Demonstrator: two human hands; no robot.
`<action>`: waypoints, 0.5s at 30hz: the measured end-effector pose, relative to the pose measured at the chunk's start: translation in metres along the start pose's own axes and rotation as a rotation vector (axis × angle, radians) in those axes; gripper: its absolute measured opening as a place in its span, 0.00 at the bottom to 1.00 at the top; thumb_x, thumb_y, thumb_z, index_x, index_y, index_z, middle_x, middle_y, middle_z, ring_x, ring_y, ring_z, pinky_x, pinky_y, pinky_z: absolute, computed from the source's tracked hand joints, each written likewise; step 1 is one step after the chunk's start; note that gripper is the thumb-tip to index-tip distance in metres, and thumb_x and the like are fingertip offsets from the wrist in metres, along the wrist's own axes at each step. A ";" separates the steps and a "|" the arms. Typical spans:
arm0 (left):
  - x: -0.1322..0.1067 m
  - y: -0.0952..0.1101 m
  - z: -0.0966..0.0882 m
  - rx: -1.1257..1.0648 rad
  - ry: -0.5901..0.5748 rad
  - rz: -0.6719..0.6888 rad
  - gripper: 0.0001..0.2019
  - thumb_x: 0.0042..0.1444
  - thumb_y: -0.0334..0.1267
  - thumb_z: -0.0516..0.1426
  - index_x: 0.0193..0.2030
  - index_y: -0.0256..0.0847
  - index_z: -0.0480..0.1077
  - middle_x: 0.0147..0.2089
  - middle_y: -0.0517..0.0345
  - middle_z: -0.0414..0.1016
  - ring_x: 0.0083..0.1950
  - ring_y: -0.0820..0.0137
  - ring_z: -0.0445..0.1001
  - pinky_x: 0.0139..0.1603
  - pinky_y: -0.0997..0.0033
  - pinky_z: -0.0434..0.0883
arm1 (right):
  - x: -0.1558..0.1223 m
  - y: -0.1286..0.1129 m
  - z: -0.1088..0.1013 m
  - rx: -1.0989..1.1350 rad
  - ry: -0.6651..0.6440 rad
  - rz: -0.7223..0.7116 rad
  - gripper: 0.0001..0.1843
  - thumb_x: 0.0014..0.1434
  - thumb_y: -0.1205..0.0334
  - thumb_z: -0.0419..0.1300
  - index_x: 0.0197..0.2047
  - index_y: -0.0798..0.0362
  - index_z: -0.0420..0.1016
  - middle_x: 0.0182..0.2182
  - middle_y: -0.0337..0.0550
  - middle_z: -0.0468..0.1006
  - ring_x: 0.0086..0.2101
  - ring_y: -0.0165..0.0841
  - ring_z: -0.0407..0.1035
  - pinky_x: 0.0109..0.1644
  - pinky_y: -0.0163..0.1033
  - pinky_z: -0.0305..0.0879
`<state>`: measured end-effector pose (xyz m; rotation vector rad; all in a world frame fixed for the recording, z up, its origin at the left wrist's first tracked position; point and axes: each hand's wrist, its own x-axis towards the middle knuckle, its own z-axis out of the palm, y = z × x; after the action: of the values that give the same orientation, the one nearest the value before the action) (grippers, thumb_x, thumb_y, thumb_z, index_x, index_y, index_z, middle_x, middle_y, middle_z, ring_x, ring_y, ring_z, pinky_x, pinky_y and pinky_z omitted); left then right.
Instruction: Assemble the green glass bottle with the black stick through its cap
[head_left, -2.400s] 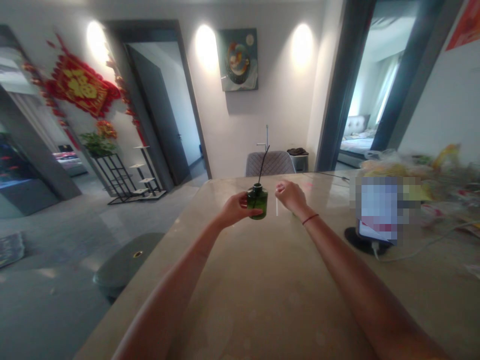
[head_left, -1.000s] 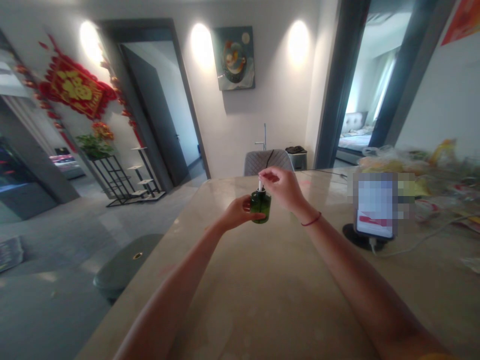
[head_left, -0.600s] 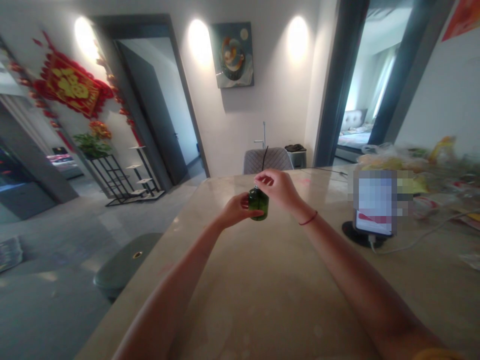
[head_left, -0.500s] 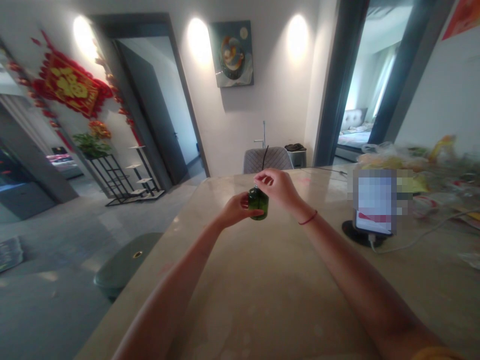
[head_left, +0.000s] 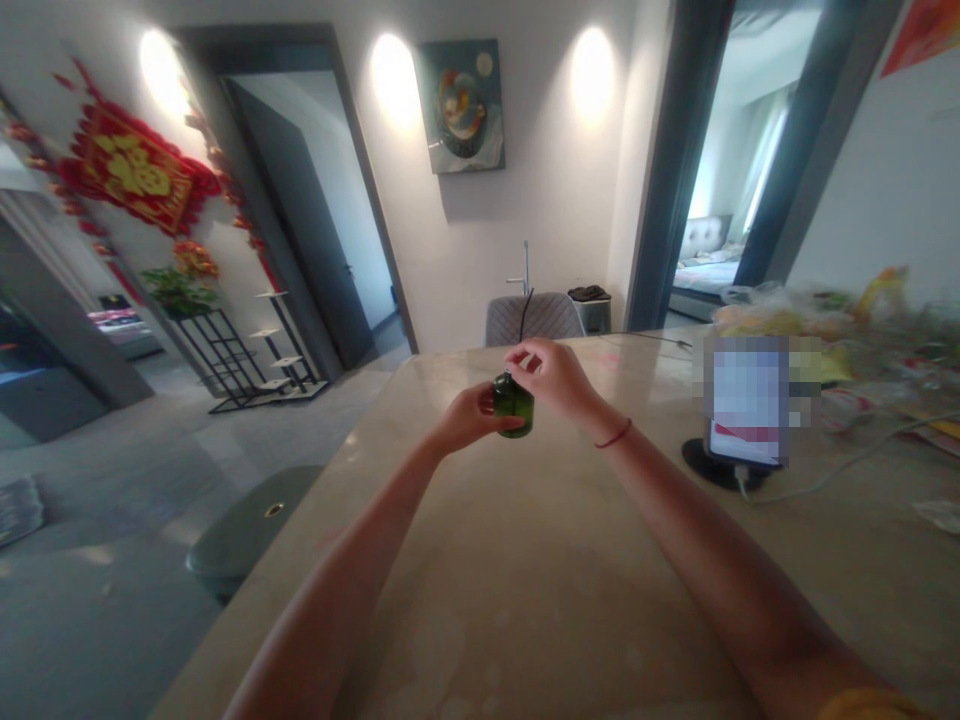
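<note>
A small green glass bottle stands upright between my hands, over the far part of the table. My left hand is wrapped round its side, thumb across the lower front. At the bottle's neck, my right hand is closed in a pinch, a dark red cord round its wrist. A thin black stick rises above these fingers, leaning slightly right; its lower part passes behind them. My fingers hide most of the bottle's mouth.
The pale stone-like table spreads below my arms. On the right stand a phone on a black stand with a white cable, and a heap of plastic bags. A grey chair is beyond the far edge, a green stool at the left.
The whole view has shifted slightly. Both hands keep their hold at the bottle, and the black stick stands at nearly the same height and lean.
</note>
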<state>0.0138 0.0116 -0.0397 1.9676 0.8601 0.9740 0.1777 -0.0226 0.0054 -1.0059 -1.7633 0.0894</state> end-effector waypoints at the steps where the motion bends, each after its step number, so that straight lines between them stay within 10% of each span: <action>1: 0.000 0.000 0.000 0.002 0.004 0.002 0.25 0.35 0.36 0.68 0.43 0.34 0.68 0.41 0.50 0.76 0.39 0.66 0.76 0.44 0.58 0.73 | 0.000 0.000 0.000 -0.004 -0.003 0.000 0.05 0.51 0.67 0.58 0.31 0.55 0.75 0.31 0.42 0.78 0.27 0.27 0.69 0.33 0.33 0.64; 15: -0.001 0.002 0.000 0.001 0.015 -0.012 0.23 0.35 0.36 0.68 0.40 0.33 0.69 0.40 0.50 0.76 0.40 0.66 0.76 0.45 0.58 0.73 | 0.002 -0.002 -0.009 0.050 0.051 -0.017 0.06 0.53 0.65 0.58 0.32 0.55 0.75 0.30 0.41 0.78 0.24 0.26 0.67 0.31 0.33 0.64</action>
<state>0.0141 0.0099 -0.0381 1.9561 0.8794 0.9825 0.1838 -0.0260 0.0122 -0.9498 -1.7150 0.0959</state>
